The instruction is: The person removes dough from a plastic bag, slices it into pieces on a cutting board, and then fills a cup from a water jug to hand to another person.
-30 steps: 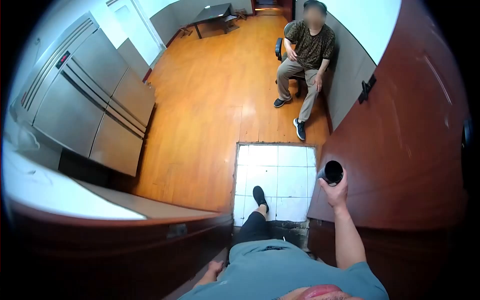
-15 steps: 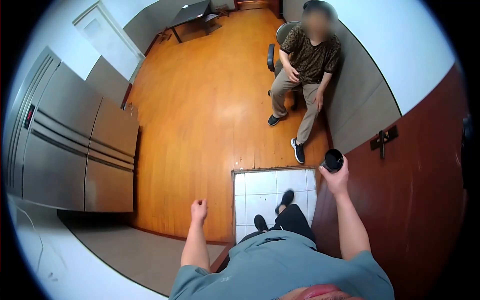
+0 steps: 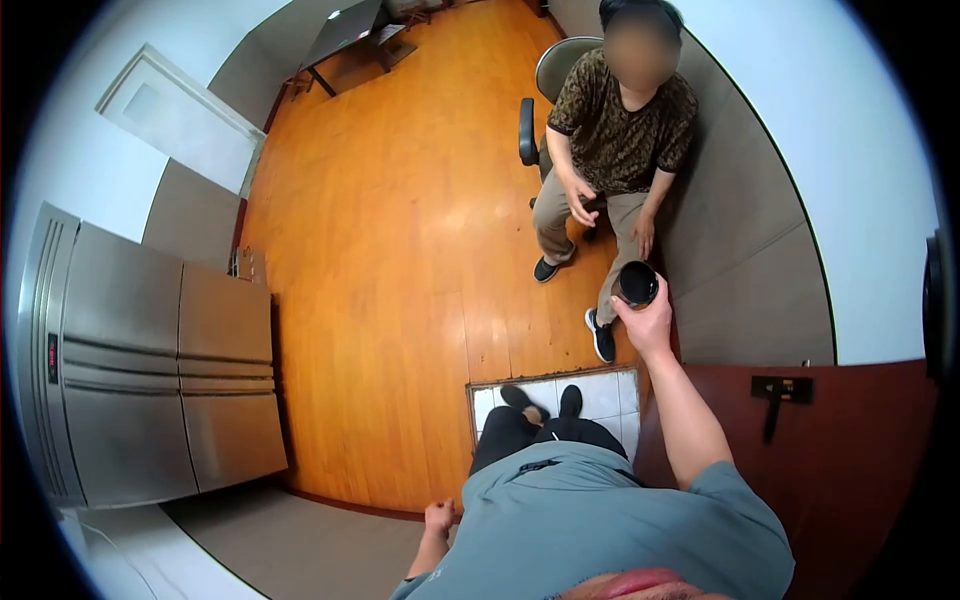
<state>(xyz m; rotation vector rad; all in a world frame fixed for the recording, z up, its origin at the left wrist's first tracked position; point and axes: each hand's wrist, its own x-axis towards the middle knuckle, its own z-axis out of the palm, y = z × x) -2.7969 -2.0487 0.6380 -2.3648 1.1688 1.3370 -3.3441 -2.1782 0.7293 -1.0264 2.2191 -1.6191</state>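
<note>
A dark cup [image 3: 637, 284], its mouth facing up, is gripped by my right hand [image 3: 648, 325] at the end of an outstretched arm. In this view the cup overlaps the lower leg of a seated person [image 3: 625, 125]. That person's one hand [image 3: 580, 200] is held out over the lap with fingers apart, and the other hand [image 3: 643, 235] rests by the knee, just above the cup. Low beside my body, my left hand [image 3: 438, 517] is curled closed, with nothing showing in it.
The person sits on an office chair [image 3: 528, 130] against the right wall. White tiles [image 3: 610, 393] lie under my feet, edged by the wooden floor [image 3: 390, 280]. A brown door [image 3: 850, 450] with a handle stands right, a steel refrigerator [image 3: 130, 350] left. A dark table [image 3: 340, 35] is far back.
I have stepped forward, so the seated person and refrigerator appear nearer. My right hand has carried the cup toward the person. My left hand has swung back, and the person's hand has lifted slightly.
</note>
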